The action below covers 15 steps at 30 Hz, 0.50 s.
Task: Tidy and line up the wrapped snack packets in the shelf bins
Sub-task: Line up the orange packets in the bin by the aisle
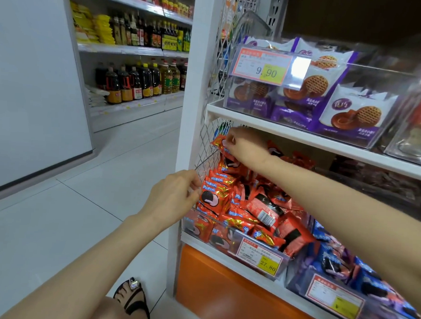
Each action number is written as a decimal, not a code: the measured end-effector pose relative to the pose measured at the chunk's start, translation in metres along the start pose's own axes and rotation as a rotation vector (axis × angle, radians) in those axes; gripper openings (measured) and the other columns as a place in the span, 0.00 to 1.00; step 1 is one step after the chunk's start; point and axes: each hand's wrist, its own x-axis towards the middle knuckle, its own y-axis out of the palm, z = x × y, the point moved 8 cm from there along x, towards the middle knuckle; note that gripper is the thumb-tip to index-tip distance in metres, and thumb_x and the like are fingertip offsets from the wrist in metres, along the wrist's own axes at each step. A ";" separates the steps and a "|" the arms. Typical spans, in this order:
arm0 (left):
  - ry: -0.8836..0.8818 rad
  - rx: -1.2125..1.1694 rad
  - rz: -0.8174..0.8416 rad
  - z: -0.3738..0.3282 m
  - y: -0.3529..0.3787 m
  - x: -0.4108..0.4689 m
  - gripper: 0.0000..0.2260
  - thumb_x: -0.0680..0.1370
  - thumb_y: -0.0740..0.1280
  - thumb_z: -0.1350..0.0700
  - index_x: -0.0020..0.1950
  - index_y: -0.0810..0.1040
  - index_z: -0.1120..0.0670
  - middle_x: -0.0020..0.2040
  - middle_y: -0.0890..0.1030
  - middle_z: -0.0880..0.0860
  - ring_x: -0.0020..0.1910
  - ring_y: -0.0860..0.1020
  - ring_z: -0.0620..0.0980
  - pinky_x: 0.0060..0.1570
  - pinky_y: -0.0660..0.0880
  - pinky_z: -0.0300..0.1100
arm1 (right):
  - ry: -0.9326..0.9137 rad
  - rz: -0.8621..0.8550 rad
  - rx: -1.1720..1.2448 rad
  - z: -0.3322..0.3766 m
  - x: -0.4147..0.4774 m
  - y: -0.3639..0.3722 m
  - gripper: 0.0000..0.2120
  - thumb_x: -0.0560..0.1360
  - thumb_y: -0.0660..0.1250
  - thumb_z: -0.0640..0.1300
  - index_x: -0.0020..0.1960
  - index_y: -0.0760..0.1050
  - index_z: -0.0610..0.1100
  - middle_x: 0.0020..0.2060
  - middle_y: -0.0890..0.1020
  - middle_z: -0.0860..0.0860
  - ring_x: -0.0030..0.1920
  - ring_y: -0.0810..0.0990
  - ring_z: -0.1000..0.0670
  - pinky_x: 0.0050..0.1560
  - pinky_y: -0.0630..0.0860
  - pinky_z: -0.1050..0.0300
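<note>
Price tag (251, 253) small print illegible; far-rt bin (400, 145) blurred, cut by edge.

The snack packets (226, 201) in the left bin are red-orange with gold edging, blue lettering and a black-and-pink biscuit picture; the neighbouring packets (331, 260) to their right are blue. On the shelf above, the waffle packets (353, 113) are white and purple with a brown lattice-patterned waffle. The price tags (260, 257) are white with red borders and yellow panels, and the base panel (222, 289) is orange.
</note>
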 end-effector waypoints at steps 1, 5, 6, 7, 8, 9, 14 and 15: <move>0.018 -0.020 0.026 -0.003 0.004 0.001 0.07 0.79 0.63 0.52 0.55 0.75 0.51 0.53 0.79 0.47 0.46 0.75 0.45 0.44 0.73 0.39 | 0.029 -0.033 -0.008 -0.007 0.008 -0.002 0.09 0.77 0.64 0.46 0.54 0.74 0.43 0.52 0.78 0.45 0.54 0.77 0.44 0.51 0.72 0.55; 0.054 -0.103 0.100 -0.008 0.019 0.004 0.05 0.79 0.63 0.54 0.53 0.75 0.52 0.52 0.79 0.48 0.49 0.77 0.47 0.46 0.76 0.42 | 0.115 0.217 0.107 -0.023 0.027 0.034 0.29 0.75 0.66 0.47 0.72 0.59 0.43 0.65 0.72 0.42 0.64 0.72 0.42 0.57 0.69 0.55; 0.053 -0.141 0.107 -0.009 0.020 0.005 0.04 0.79 0.63 0.55 0.53 0.75 0.52 0.51 0.78 0.49 0.49 0.77 0.47 0.45 0.76 0.42 | 0.133 0.250 0.119 -0.025 0.028 0.040 0.32 0.74 0.68 0.48 0.73 0.58 0.43 0.65 0.72 0.41 0.64 0.73 0.42 0.56 0.70 0.55; 0.046 -0.192 0.110 -0.010 0.021 0.007 0.04 0.79 0.63 0.56 0.52 0.75 0.53 0.50 0.78 0.49 0.48 0.77 0.47 0.44 0.76 0.40 | 0.137 0.256 0.116 -0.026 0.028 0.043 0.33 0.73 0.69 0.47 0.73 0.58 0.44 0.64 0.73 0.41 0.62 0.74 0.42 0.54 0.72 0.55; 0.029 -0.249 0.113 -0.010 0.021 0.009 0.04 0.79 0.63 0.57 0.52 0.75 0.53 0.48 0.78 0.48 0.46 0.78 0.47 0.42 0.75 0.37 | 0.132 0.241 0.098 -0.025 0.029 0.043 0.33 0.71 0.71 0.47 0.72 0.59 0.45 0.63 0.74 0.41 0.61 0.74 0.42 0.52 0.72 0.56; 0.009 -0.309 0.118 -0.011 0.021 0.012 0.03 0.79 0.63 0.59 0.52 0.74 0.53 0.47 0.78 0.49 0.45 0.78 0.47 0.41 0.74 0.35 | 0.118 0.206 0.072 -0.023 0.028 0.039 0.34 0.70 0.71 0.46 0.71 0.61 0.45 0.63 0.74 0.42 0.61 0.74 0.43 0.51 0.71 0.57; -0.167 -0.576 0.138 -0.009 0.023 0.040 0.14 0.76 0.68 0.59 0.59 0.70 0.58 0.51 0.80 0.56 0.51 0.79 0.51 0.56 0.76 0.46 | 0.128 0.261 0.377 -0.013 0.008 0.015 0.35 0.68 0.75 0.43 0.71 0.64 0.42 0.57 0.77 0.46 0.53 0.75 0.51 0.51 0.72 0.58; -0.196 -0.608 0.158 -0.011 0.026 0.046 0.20 0.75 0.69 0.56 0.63 0.68 0.59 0.53 0.79 0.55 0.53 0.78 0.52 0.58 0.75 0.47 | 0.146 0.324 0.484 -0.011 -0.003 0.012 0.33 0.68 0.75 0.44 0.69 0.66 0.45 0.52 0.77 0.49 0.47 0.75 0.54 0.45 0.73 0.60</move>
